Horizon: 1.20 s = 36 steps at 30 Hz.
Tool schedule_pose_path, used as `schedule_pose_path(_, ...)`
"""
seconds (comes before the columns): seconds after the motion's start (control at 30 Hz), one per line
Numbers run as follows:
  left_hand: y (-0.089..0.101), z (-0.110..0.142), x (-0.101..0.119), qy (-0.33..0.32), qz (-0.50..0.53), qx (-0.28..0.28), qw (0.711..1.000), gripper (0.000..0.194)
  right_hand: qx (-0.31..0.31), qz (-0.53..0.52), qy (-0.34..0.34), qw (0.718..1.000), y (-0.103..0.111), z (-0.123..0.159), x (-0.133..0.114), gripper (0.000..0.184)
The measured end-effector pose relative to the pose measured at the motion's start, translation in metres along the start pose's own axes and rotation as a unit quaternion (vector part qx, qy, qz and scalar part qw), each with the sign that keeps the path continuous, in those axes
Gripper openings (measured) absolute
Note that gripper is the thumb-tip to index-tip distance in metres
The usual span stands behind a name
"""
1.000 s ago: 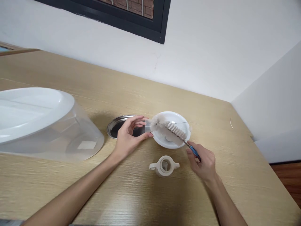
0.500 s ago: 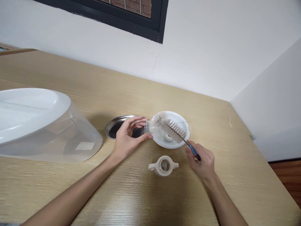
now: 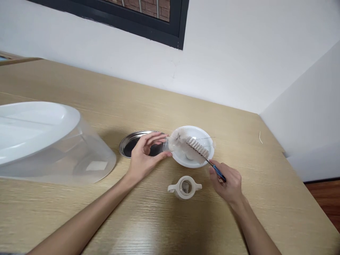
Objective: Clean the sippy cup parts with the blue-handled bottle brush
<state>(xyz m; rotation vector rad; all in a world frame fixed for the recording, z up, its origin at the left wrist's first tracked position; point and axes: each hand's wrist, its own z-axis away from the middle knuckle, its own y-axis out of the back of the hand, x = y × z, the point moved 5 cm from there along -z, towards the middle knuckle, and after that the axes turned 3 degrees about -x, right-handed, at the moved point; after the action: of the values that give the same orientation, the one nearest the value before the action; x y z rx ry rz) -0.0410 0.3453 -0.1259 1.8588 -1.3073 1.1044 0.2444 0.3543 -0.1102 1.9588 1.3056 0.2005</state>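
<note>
**Bottle brush held to clear cup above white dish on bench**

A clear plastic cup [image 3: 166,145] is held in the left hand [image 3: 145,156], lying on its side with its open end turned right. Its fingers are curled around the cup from the left. A bottle brush [image 3: 196,148] with pale bristles and a blue handle is pinched near the handle's end by the right hand [image 3: 227,182]. The brush head is laid roughly level, and its fluffy tip meets the cup's mouth. How far the tip reaches inside is hidden by the bristles.

The hands are apart, each closed on its own item, with the brush and cup bridging the gap between them. Both the cup and the brush head are held over or just beside a round white dish [image 3: 204,136], and a small white part [image 3: 190,156] is seen in the dish. Whether the cup touches the rim cannot be told.

A steel tray [image 3: 129,145] lies on the bench [image 3: 159,223] behind the left hand. A cream two-handled cup collar [image 3: 184,187] sits near the person, between the hands. Far left, a large clear tub [image 3: 92,156] with a white lid [image 3: 34,127] lies on its side.
</note>
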Motion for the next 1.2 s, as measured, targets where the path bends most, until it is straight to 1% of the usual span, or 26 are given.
schedule_pose_path(0.1, -0.0006, 0.0005, 0.0004, -0.005, 0.004, -0.001, 1.0, 0.064, -0.002, -0.005, 0.007, 1.0, -0.0003, 0.0004, -0.001, 0.027)
schedule_pose_path(0.27, -0.0004, 0.0016, -0.0011, 0.0, -0.006, -0.003, 1.0, 0.064, 0.01, 0.009, -0.008, 1.0, 0.0005, 0.0014, 0.0008, 0.027)
schedule_pose_path(0.4, -0.0001, 0.0026, -0.0025, -0.005, -0.012, -0.005, 1.0, 0.065, 0.004, -0.004, 0.006, 1.0, 0.0011, 0.001, -0.0013, 0.026)
schedule_pose_path(0.5, -0.0002, 0.0031, -0.0011, -0.011, -0.01, -0.003, 1.0, 0.063, 0.012, 0.003, 0.006, 1.0, 0.0017, 0.0005, -0.0023, 0.027)
schedule_pose_path(0.63, -0.0008, 0.0028, 0.0021, -0.003, -0.015, 0.0, 1.0, 0.061, 0.017, 0.001, 0.0, 1.0, 0.002, 0.0017, -0.0003, 0.024)
schedule_pose_path(0.83, -0.0013, 0.0036, 0.0043, -0.026, -0.016, -0.008, 1.0, 0.057, 0.023, 0.0, 0.003, 1.0, 0.004, 0.0024, -0.0002, 0.025)
schedule_pose_path(1.03, 0.0002, 0.0051, -0.0003, -0.023, -0.045, -0.007, 0.999, 0.059, 0.024, 0.002, 0.022, 0.999, 0.0043, 0.0004, -0.0052, 0.026)
schedule_pose_path(1.2, 0.0002, 0.0056, 0.0013, -0.044, -0.053, -0.006, 0.998, 0.058, 0.036, 0.009, 0.027, 0.999, 0.0054, 0.0014, -0.0045, 0.028)
